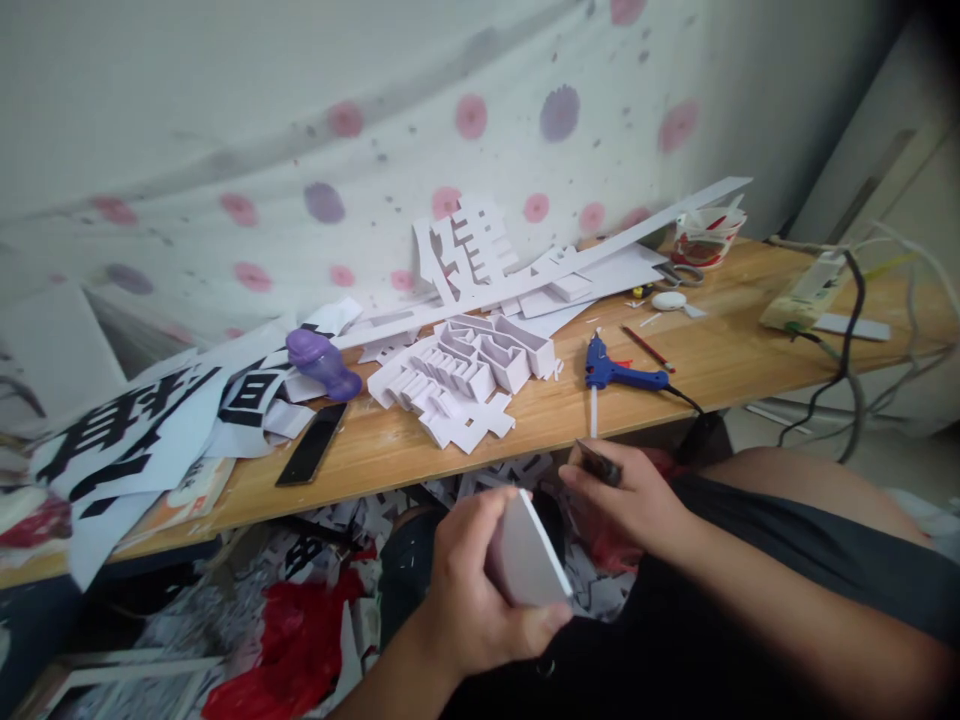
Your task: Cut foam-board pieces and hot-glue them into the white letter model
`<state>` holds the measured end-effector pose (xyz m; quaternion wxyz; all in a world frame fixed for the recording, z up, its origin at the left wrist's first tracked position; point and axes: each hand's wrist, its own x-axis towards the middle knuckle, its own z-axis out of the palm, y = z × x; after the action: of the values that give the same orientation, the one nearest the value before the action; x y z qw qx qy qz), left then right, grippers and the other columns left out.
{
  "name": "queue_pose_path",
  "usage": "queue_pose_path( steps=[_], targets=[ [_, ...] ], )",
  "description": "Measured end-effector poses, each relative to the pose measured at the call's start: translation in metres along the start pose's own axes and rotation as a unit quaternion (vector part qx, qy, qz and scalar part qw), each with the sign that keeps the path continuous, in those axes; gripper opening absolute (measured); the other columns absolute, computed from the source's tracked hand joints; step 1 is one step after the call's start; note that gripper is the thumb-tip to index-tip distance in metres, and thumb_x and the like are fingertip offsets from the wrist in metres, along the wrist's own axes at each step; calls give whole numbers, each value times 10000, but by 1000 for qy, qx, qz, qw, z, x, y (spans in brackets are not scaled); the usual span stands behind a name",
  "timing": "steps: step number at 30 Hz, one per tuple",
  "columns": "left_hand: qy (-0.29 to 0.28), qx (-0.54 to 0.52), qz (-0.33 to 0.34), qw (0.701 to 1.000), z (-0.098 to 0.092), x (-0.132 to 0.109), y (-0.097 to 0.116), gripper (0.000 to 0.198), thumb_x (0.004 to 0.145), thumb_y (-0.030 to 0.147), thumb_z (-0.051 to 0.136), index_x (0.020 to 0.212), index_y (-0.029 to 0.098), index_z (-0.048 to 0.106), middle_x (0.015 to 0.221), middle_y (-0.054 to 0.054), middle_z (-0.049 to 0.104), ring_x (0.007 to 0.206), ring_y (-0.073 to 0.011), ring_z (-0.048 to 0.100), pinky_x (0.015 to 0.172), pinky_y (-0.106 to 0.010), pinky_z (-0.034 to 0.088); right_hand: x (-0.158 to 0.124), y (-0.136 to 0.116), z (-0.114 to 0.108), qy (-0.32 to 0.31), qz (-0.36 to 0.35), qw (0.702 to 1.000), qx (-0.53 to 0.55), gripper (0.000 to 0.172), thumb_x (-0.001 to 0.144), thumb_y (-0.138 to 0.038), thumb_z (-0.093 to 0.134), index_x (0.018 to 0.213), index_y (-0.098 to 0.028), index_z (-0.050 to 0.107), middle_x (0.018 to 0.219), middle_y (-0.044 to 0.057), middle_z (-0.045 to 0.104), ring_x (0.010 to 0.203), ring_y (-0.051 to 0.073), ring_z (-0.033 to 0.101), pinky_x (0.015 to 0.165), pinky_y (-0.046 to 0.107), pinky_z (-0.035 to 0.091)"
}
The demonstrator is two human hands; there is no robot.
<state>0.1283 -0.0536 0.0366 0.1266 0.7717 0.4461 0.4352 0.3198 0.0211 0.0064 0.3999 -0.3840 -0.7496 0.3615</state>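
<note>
My left hand (480,590) grips a piece of white board (529,555) by its edges, fingers on the far side and thumb at the near corner, above my lap. In my right hand (630,495) is a dark-handled tool (600,466) with a thin pointed tip, perhaps a craft knife; its blade is hard to make out. The tool is apart from the board. Beyond my hands, a white built-up letter piece (469,375) with raised walls lies on the wooden table (420,465). A blue glue gun (622,375) with a white glue stick rests near the table's front edge.
A black phone (312,444), purple figure (322,362) and printed character sheets (127,420) lie on the left. A white cut-out character (469,250) leans at the back. Pencil (645,347), scissors (686,273), tub (707,237) and power strip (806,290) lie right. Scraps and red plastic (289,640) cover the floor.
</note>
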Motion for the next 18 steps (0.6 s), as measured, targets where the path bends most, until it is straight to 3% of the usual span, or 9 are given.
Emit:
queue_pose_path(
  steps=[3,6,10,14,18],
  targets=[
    [84,-124,-52,987,-11,5,-8,703,700,745,484,1150,207,536,935,-76,562,825,-223,575,722,-343,508,-3,-2,7,-64,18,996,63,316,906,-415,477,762,-149,569,682,11,561,649,137,536,605,237,458],
    [194,-203,-97,955,-19,12,-12,777,649,836,405,1110,225,542,882,-50,489,749,-194,511,666,-326,496,-4,0,14,-113,48,984,125,338,886,-452,526,955,-142,642,917,73,660,860,202,603,788,321,480],
    [219,-273,-119,929,-16,14,-16,818,646,870,324,1145,251,515,813,-19,462,606,-139,442,542,-283,463,-7,3,22,-150,51,975,154,398,873,-477,555,1103,-163,639,1115,99,640,1037,250,577,917,387,442],
    [229,-363,-134,893,-10,7,-22,786,665,812,441,1199,242,525,870,-24,514,638,-133,487,545,-252,485,-10,5,22,-192,49,971,136,360,884,-473,540,1011,-159,661,943,66,671,871,212,610,767,306,469],
    [229,-359,-130,896,-13,-1,-28,629,728,697,516,1149,235,584,865,-43,604,724,-174,580,636,-278,534,-10,3,22,-240,7,967,90,338,856,-471,575,837,-137,627,757,29,599,699,154,550,613,242,407]
  ],
)
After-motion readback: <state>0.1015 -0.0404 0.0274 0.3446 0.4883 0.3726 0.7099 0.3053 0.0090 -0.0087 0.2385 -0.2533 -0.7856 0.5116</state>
